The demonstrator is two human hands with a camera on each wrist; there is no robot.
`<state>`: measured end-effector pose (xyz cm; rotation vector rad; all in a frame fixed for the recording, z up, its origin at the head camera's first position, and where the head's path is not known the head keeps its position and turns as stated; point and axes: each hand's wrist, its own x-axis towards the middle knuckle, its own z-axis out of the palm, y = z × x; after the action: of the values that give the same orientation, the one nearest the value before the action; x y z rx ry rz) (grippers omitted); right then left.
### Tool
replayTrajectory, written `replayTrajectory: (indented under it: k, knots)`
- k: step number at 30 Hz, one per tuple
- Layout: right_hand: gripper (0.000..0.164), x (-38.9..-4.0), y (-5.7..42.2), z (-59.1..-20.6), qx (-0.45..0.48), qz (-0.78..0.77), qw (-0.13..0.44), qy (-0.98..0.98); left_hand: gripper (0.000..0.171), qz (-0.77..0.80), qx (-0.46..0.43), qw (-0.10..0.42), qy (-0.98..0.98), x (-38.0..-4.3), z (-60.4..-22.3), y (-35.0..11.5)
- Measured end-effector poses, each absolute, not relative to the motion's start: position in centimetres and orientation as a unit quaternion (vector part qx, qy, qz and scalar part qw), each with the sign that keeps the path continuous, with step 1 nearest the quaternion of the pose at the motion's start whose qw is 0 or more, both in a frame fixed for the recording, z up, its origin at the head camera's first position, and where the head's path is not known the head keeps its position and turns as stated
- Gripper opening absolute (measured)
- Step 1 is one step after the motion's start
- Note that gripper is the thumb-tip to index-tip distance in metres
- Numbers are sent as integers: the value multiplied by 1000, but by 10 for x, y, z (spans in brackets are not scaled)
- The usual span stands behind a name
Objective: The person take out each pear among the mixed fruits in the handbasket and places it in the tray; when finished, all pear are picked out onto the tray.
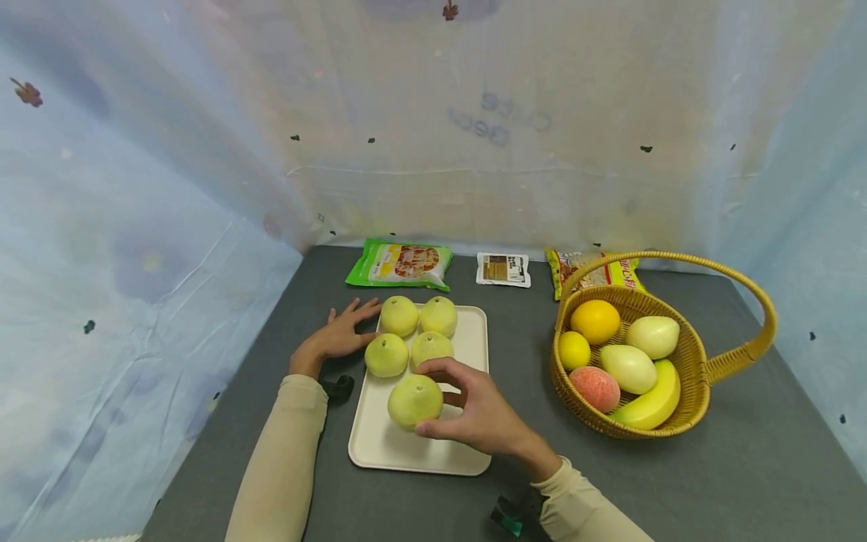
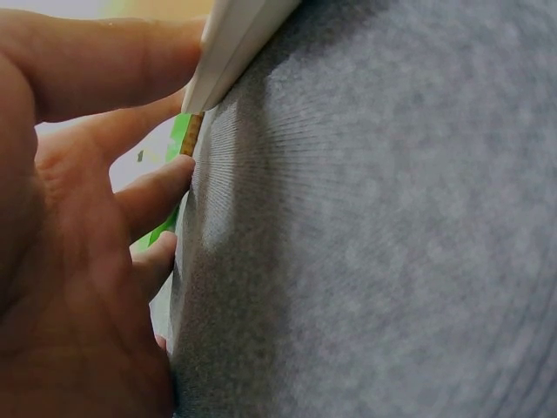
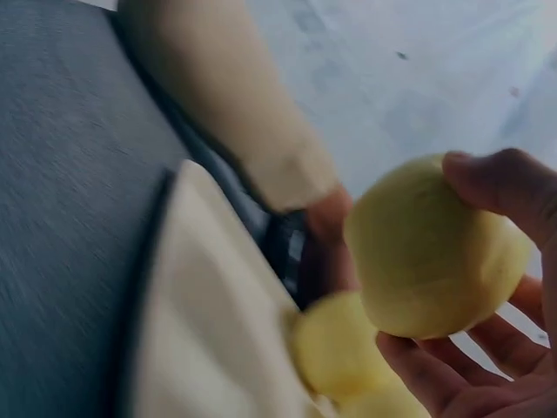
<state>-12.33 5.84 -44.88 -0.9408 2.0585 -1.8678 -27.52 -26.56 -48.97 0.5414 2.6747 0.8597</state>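
Note:
My right hand (image 1: 477, 410) holds a round yellow-green fruit (image 1: 415, 403) over the near half of a cream tray (image 1: 379, 454), thumb on one side and fingers on the other. In the right wrist view the same fruit (image 3: 435, 252) shows raised above the tray. Several more such fruits, among them one at the left (image 1: 386, 355), sit in the tray's far half. My left hand (image 1: 342, 333) rests at the tray's left edge with its fingers spread; in the left wrist view the thumb (image 2: 122, 65) is right at the tray's rim (image 2: 231, 52).
To the right stands a woven basket (image 1: 696, 399) with a tall handle, holding a banana, a peach and several other fruits. Along the back lie a green food packet (image 1: 406, 263), a small white packet (image 1: 503, 269) and a yellow-red packet (image 1: 562, 275), partly behind the basket handle.

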Motion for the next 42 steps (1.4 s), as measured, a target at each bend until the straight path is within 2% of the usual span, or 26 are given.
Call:
replayTrajectory:
  k: [7, 11, 22, 29, 42]
  knots:
    - [65, -123, 16, -472, -304, -616, 105, 719, 71, 291, 190, 129, 929, -276, -492, -266]
    - [65, -126, 0, -483, -298, -602, 86, 735, 71, 291, 194, 126, 928, -275, -492, -266]
    - [68, -132, -19, -501, -289, -526, -38, 799, 69, 302, 196, 125, 924, -276, -493, -267]
    - [68, -127, -26, -496, -282, -408, -139, 857, 66, 297, 192, 126, 927, -276, -493, -266]
    - [65, -126, -23, -486, -287, -327, -180, 882, 66, 308, 186, 135, 923, -273, -490, -265]
